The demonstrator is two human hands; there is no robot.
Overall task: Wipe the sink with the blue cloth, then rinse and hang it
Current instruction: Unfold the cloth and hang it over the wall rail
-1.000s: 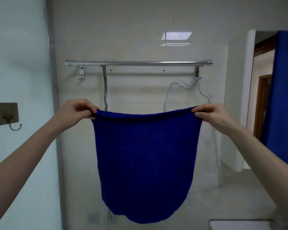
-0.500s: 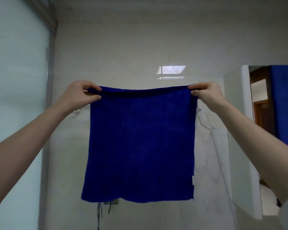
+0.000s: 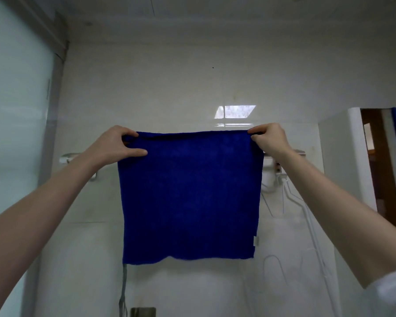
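Observation:
The blue cloth (image 3: 190,195) hangs flat and spread out between my two hands, its top edge pulled straight. My left hand (image 3: 117,145) pinches the top left corner and my right hand (image 3: 269,139) pinches the top right corner. Behind the cloth runs the metal towel rail (image 3: 66,156), fixed to the tiled wall; only its two ends show, and its middle is hidden by the cloth. The cloth's top edge stands a little higher than the rail. A small white label sits at the cloth's lower right edge. The sink is out of view.
White wire hangers (image 3: 284,197) dangle from the rail's right end. A frosted glass panel (image 3: 16,133) stands on the left. A doorway (image 3: 375,168) with another blue fabric opens on the right. A grey strap (image 3: 124,291) hangs below the cloth.
Both hands have lifted the cloth from below the rail up to in front of it, pulling its sagging top edge straight. The view has tilted up toward the ceiling.

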